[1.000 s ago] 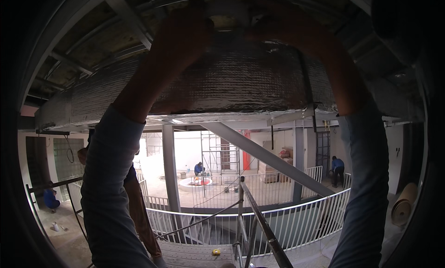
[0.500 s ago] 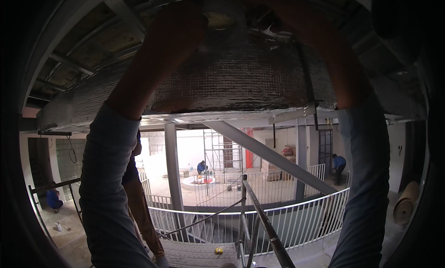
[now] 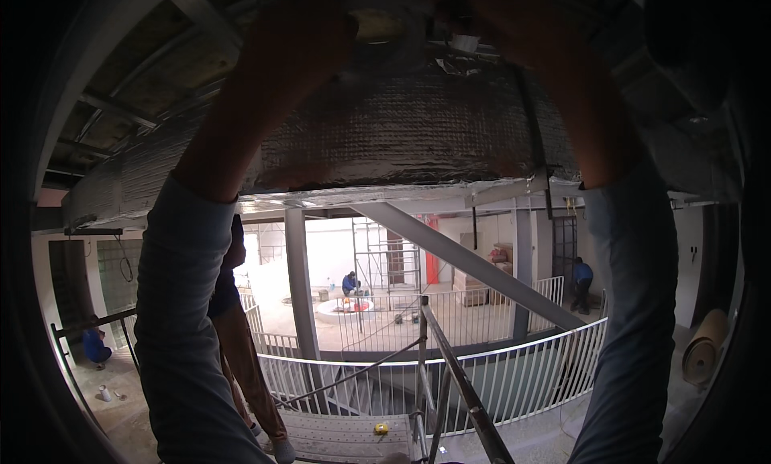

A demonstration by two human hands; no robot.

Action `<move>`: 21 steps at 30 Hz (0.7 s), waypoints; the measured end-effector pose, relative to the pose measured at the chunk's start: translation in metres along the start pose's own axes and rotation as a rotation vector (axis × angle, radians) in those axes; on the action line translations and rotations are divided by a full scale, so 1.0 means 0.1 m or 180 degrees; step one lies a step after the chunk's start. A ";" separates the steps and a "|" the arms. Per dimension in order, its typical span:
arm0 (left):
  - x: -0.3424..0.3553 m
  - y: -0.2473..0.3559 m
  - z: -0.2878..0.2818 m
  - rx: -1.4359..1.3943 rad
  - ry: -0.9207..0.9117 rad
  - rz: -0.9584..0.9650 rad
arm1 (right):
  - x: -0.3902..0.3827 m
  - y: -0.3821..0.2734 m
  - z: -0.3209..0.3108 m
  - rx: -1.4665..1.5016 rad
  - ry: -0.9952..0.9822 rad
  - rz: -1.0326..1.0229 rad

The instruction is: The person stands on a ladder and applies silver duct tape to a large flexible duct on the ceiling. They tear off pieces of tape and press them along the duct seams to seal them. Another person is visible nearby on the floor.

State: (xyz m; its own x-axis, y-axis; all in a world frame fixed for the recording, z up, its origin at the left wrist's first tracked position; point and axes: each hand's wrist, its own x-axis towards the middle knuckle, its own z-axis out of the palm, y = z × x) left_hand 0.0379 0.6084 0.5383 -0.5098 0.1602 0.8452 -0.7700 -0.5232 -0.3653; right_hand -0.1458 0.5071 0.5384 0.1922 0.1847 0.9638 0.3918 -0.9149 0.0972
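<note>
Both my arms reach up overhead in grey-blue sleeves, and the hands are in deep shadow. My left hand (image 3: 305, 42) is closed on the side of a ring-shaped roll of tape (image 3: 408, 45), whose round opening shows through. To the right of it, my right hand (image 3: 506, 22) has bent fingers close to a small bright shiny piece (image 3: 464, 42); what exactly they pinch is too dark to make out. Just below and behind both hands runs a large duct wrapped in silver foil insulation (image 3: 409, 127), with a loose foil flap (image 3: 454, 65) near its upper edge.
A dark strap or rod (image 3: 526, 119) crosses the duct. Below are scaffold pipes (image 3: 458, 376) and a platform (image 3: 337, 436) bearing a yellow tape measure (image 3: 381, 428). A person (image 3: 241, 335) stands beyond my left arm. Behind lie a white railing (image 3: 498, 392) and a slanting beam (image 3: 474, 263).
The bright piece by my right fingers now hangs more plainly, and the right hand has shifted slightly. My left forearm has moved a little left. The view has shifted slightly.
</note>
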 end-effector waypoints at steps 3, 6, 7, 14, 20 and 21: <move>0.04 0.00 0.03 -0.0102 -0.0004 -0.0137 | -0.01 -0.01 -0.01 0.0081 0.0107 0.0058; 0.05 0.02 0.05 -0.0260 0.0086 -0.0216 | -0.02 0.00 -0.03 0.0151 0.0180 0.0105; 0.05 0.02 0.05 -0.0324 0.0121 -0.0230 | -0.03 0.01 -0.03 0.0176 0.0196 0.0112; 0.06 0.07 0.08 -0.0082 0.0210 -0.0317 | 0.00 -0.05 -0.08 0.0382 0.0330 0.0225; 0.04 0.09 0.14 -0.0130 0.0446 -0.0157 | 0.05 0.04 -0.13 0.0544 0.0681 0.0523; 0.03 0.09 0.14 -0.0109 0.0488 -0.0123 | 0.08 0.07 -0.13 0.0388 0.0596 0.0423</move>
State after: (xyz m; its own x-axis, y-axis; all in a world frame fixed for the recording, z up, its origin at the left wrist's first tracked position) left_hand 0.0348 0.5921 0.5432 -0.5301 0.3070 0.7904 -0.8015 -0.4857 -0.3489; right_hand -0.1530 0.4978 0.5497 0.0838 -0.0144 0.9964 0.4818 -0.8746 -0.0531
